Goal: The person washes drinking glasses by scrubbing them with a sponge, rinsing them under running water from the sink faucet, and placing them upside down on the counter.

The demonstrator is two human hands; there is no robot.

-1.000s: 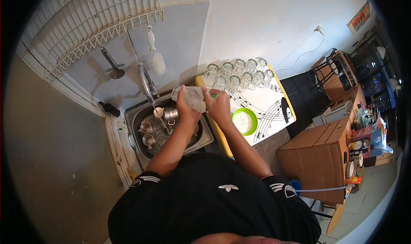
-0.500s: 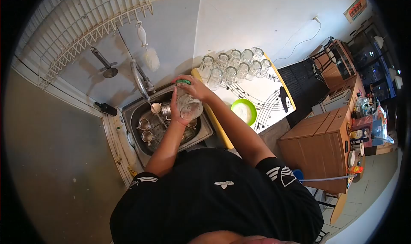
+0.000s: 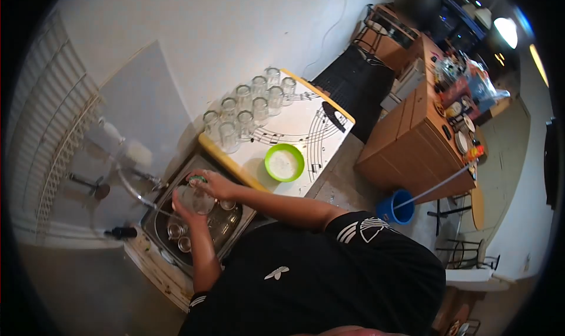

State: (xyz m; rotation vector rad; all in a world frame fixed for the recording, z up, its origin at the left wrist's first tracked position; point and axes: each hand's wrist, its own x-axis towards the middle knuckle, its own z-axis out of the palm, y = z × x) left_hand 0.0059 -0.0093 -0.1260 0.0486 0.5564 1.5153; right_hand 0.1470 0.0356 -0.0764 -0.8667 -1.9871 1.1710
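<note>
Over the sink point(image 3: 231, 237) my left hand point(image 3: 186, 212) is wrapped round a clear glass jar point(image 3: 202, 203), which is tilted. My right hand point(image 3: 218, 187) grips a green sponge point(image 3: 198, 178) against the far end of the jar. Below my hands, several metal cups point(image 3: 176, 230) sit in the basin, partly covered by my left hand and forearm. The curved faucet point(image 3: 130, 187) reaches over the basin from the left.
Right of the sink, a yellow-edged table point(image 3: 318, 137) carries several upright glass jars point(image 3: 245, 123) and a green bowl point(image 3: 284, 163) holding whitish liquid. A scrub brush point(image 3: 138, 153) hangs by the wall. A blue bucket point(image 3: 395, 207) stands near the wooden cabinet point(image 3: 395, 137).
My view has turned toward the right, so the sink and hands appear lower and further left, and the blue bucket shows more fully. Both hands keep hold of the jar and sponge.
</note>
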